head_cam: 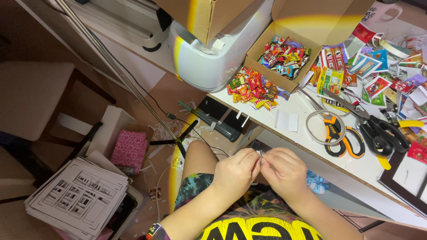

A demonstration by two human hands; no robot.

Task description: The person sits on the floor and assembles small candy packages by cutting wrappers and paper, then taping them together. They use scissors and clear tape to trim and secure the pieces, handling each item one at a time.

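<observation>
Sitting low beside the desk, the person works with both hands over the lap. Far left on the floor lies a stack of printed sheets, with a pink patterned box just beyond it. The left hand is pinched shut on a tiny white scrap of paper, and the right hand meets it fingertip to fingertip, gripping the same scrap — the piece sits just below the desk's near edge. Up on the desk, a heap of small wrapped candies lies at the near edge, next to an open cardboard box holding more of them. Further right rest orange-handled scissors and black-handled scissors — both untouched — among scattered colourful wrappers toward the far right corner.
</observation>
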